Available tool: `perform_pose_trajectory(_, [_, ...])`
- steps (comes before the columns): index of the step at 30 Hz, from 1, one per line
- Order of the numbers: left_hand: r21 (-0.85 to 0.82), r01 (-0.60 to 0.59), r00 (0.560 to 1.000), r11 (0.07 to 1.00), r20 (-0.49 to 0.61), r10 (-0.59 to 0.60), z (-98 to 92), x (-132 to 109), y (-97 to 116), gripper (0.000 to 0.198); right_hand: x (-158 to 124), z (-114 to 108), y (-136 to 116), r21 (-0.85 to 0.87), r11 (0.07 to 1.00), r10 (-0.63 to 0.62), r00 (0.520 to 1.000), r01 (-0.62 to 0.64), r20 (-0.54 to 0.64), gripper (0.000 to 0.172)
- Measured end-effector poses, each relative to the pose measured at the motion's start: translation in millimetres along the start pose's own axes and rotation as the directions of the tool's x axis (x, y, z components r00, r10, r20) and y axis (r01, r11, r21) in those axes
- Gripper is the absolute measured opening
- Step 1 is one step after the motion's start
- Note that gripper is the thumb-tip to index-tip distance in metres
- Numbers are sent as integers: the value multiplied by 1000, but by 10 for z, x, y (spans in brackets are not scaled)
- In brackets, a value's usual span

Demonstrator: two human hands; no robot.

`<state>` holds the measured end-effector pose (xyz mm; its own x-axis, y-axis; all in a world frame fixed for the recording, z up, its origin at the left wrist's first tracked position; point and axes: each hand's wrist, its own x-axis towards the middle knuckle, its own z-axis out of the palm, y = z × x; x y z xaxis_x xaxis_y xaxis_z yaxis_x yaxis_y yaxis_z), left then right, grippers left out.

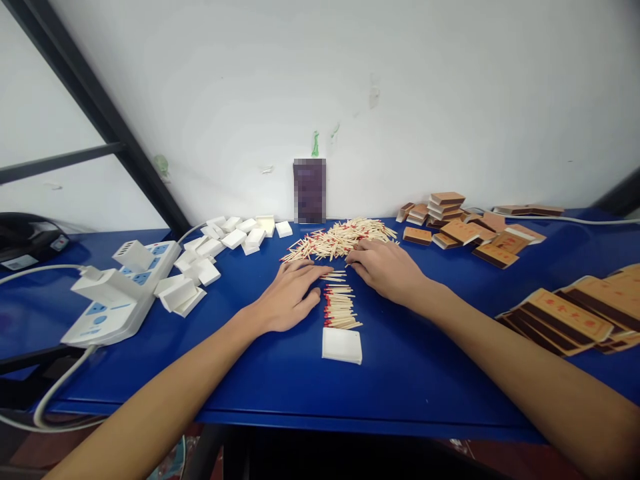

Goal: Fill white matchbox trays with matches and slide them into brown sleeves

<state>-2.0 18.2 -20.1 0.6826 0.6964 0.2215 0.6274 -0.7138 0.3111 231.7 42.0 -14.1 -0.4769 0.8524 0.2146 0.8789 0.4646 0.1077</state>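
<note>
A column of loose matchsticks (340,305) lies on the blue table, red heads to the left. Just below it sits a small white tray (342,345). Left of the column, my left hand (294,297) is open, its fingers stretched out and the index fingertip at the red heads of the uppermost matches. On the other side, my right hand (384,268) has its fingers curled together at the near edge of a big matchstick pile (345,239). A pale matchstick end shows at its fingertips, though the fingers partly hide it.
Many white inner trays (200,250) lie scattered at the left, beside a power strip (125,293) with plugs and cables. Orange matchbox sleeves (460,230) are heaped at the back right, with flattened sleeves (565,313) nearer. A dark pixelated rectangle (310,191) stands against the wall.
</note>
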Motion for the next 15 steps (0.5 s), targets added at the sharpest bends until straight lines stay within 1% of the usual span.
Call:
perform_pose_trajectory(6, [0,7,1000,1000,4,-7,-5,-3,10,44,40,-33,-18,-85,994,-65,997,68,32,28])
perform_pose_trajectory(8, [-4,3,1000,1000,7,-3,-11,-3,23,44,41,-36,-9,-94,992,-75,996,78,43,28])
perform_pose_trajectory(10, [-10,-1,1000,1000,8,1,-20,-5,37,43,45,-28,18,-70,993,-94,995,97,41,27])
perform_pose_trajectory(12, [-18,0,1000,1000,-3,0,-28,-8,47,42,53,-15,60,9,993,-113,994,114,-7,26])
perform_pose_trajectory(15, [-30,-13,999,999,-31,12,-30,-13,45,40,71,-2,122,202,972,-84,979,121,-186,25])
